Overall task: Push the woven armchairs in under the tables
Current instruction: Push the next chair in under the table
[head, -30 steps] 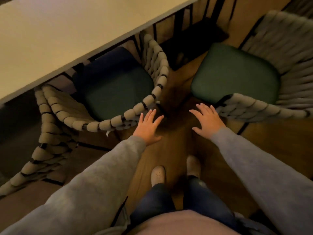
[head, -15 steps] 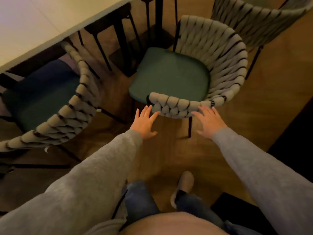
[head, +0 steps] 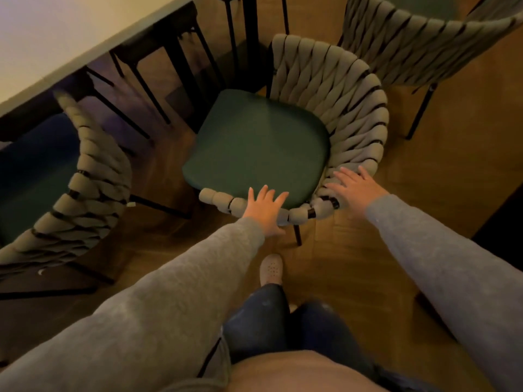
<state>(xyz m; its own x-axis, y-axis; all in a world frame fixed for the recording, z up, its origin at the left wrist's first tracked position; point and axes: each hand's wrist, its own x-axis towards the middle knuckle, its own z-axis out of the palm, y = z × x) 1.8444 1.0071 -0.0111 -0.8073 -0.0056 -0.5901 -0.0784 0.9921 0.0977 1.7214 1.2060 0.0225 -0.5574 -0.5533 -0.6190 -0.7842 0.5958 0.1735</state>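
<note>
A woven armchair point(head: 336, 89) with a dark green seat cushion point(head: 254, 142) stands in the middle of the floor, clear of the table. My left hand point(head: 264, 209) lies with spread, straight fingers on its near armrest rim. My right hand point(head: 355, 188) rests flat with straight fingers on the woven corner at the right. A white table point(head: 56, 41) fills the upper left. A second woven armchair point(head: 90, 182) sits partly under that table at the left.
A third woven chair point(head: 424, 38) stands at the upper right, close behind the middle chair. Black table and chair legs point(head: 181, 72) crowd the space under the table. My shoe point(head: 271, 268) is on the wooden floor just below the chair.
The view has swung right from the left chair to the middle chair. Both hands have reached forward and now touch its rim, where before they hung short of it.
</note>
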